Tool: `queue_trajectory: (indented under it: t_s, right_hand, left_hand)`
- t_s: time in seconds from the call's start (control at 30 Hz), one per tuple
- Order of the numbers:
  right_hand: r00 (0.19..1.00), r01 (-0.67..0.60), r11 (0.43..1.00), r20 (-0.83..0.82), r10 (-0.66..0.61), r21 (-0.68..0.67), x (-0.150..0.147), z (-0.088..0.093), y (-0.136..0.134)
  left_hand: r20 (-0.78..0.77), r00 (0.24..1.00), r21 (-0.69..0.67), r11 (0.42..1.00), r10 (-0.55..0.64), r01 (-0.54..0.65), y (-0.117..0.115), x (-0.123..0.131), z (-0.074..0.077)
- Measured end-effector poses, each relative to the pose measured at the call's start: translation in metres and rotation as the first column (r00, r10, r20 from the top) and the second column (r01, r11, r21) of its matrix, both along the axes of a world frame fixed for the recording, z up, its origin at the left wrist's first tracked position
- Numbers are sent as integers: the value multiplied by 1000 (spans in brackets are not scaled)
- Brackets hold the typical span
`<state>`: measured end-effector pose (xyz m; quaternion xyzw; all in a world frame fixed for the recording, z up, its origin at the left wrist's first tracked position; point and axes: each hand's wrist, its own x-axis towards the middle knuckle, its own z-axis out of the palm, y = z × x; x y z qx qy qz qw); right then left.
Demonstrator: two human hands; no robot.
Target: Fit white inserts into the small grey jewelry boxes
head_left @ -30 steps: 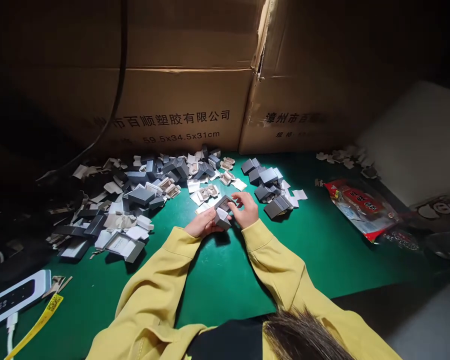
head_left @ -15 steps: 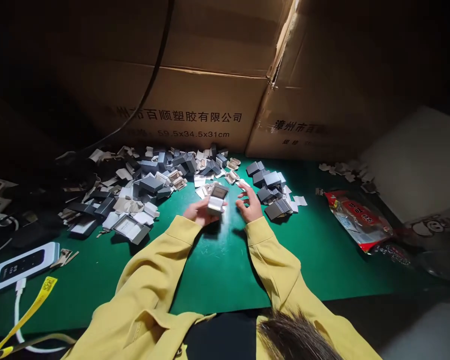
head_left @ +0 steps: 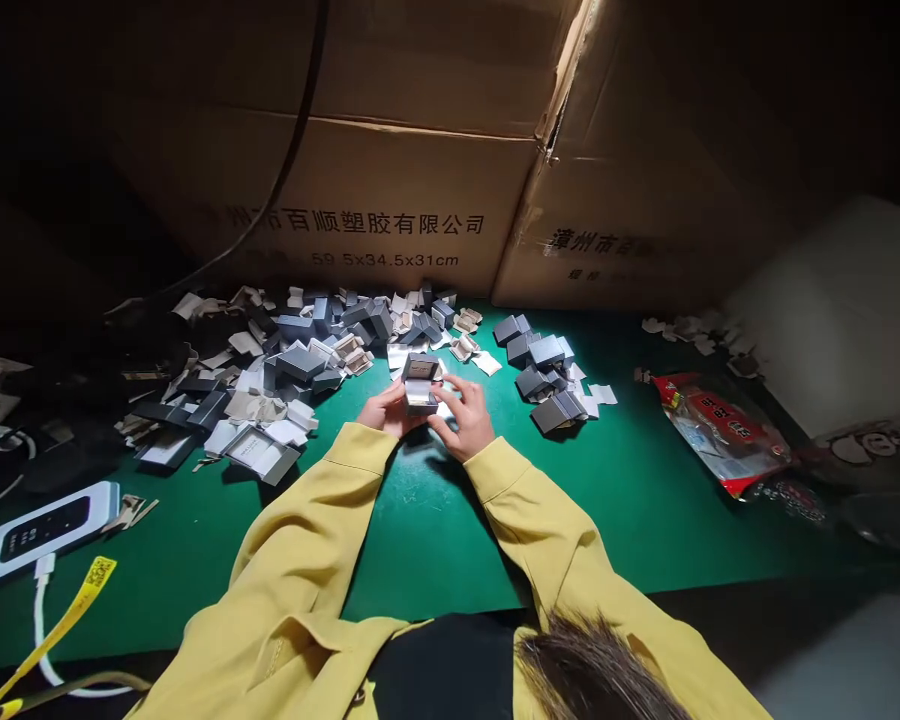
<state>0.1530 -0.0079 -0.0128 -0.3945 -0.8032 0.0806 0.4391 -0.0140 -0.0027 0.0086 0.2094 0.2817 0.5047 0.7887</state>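
My left hand (head_left: 385,409) is closed around a small dark grey jewelry box (head_left: 421,396) with its lid raised and a pale insert inside. From the right, my right hand (head_left: 465,412) has thumb and forefinger bent against the box's right side. The fingertips partly cover that edge. Just beyond the right hand a flat pale paper piece (head_left: 487,362) lies on the green table (head_left: 435,540). To the left spreads a heap of grey boxes (head_left: 300,364) mixed with pale folded card inserts. A smaller group of closed grey boxes (head_left: 547,352) lies to the right.
Large cardboard cartons (head_left: 390,190) stand along the back, with a dark cable (head_left: 292,160) hanging in front. A white device (head_left: 49,530) with a plugged-in cable lies at left. A red-and-clear plastic package (head_left: 724,430) lies at right, near more paper scraps (head_left: 701,335).
My right hand has moved left onto the jewelry box, uncovering the pale paper piece. The box has shifted slightly left and away from me and now sits more upright in my left hand.
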Motion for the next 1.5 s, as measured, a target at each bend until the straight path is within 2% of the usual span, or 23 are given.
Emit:
queue_trajectory:
  t_s: [0.1, 0.27, 0.37, 0.43, 0.5, 0.57, 0.6, 0.63, 0.73, 0.83, 0.93, 1.1, 1.2, 1.3, 1.4, 1.5]
  right_hand:
    - [997, 11, 1000, 75, -11, 3, -4, -1, 1]
    - [996, -61, 998, 65, 61, 2, -2, -2, 5]
    - [996, -74, 997, -48, 73, -23, 0, -3, 12]
    - [989, 27, 996, -146, -38, -82, -1, -7, 24]
    - [962, 181, 968, -174, -211, -177, -4, -14, 40]
    - [941, 294, 918, -88, -327, -267, -9, -20, 57]
    - [943, 314, 904, -15, -333, -291, -11, -22, 64]
    - [951, 309, 901, 66, -303, -304, -14, -23, 69]
    - [958, 196, 927, 263, -112, -320, -17, -21, 77]
    - [954, 142, 925, 299, -33, -353, -17, -19, 76]
    - [974, 132, 929, 220, -57, -346, -14, -18, 74]
    - [994, 60, 950, -69, -85, -308, -2, -18, 61]
    - [943, 25, 920, -295, -151, -392, 10, -20, 44]
    - [842, -107, 863, -507, -186, -494, 22, -25, 30]
    - [829, -174, 846, -538, -150, -504, 32, -26, 23]
    - [875, -116, 857, -460, -152, -503, 35, -20, 19]
  left_hand:
    - [-28, 999, 55, 998, -34, 35, 0, 0, 0]
    - [-57, 997, 103, 993, -53, 58, 3, -4, 1]
    - [-25, 999, 45, 998, 43, -42, 9, -9, 2]
    - [12, 989, -23, 989, 148, -148, 14, -13, 1]
    - [39, 971, -79, 969, 237, -233, 18, -17, 1]
    - [64, 952, -103, 951, 298, -291, 21, -19, 1]
    - [75, 945, -114, 944, 319, -309, 22, -20, 2]
    - [83, 941, -125, 940, 328, -316, 22, -21, 2]
    - [83, 947, -137, 945, 310, -298, 21, -21, 1]
    - [79, 949, -137, 946, 306, -293, 22, -20, -1]
    - [57, 944, -135, 939, 326, -316, 23, -20, -2]
    - [59, 943, -137, 938, 329, -319, 20, -16, 2]
    - [74, 955, -111, 954, 287, -278, 12, -3, 4]
    - [89, 972, -87, 974, 219, -211, 4, 12, 3]
    - [88, 988, -98, 988, 130, -121, -1, 21, 0]
    - [55, 992, -144, 984, 111, -102, -1, 22, -2]
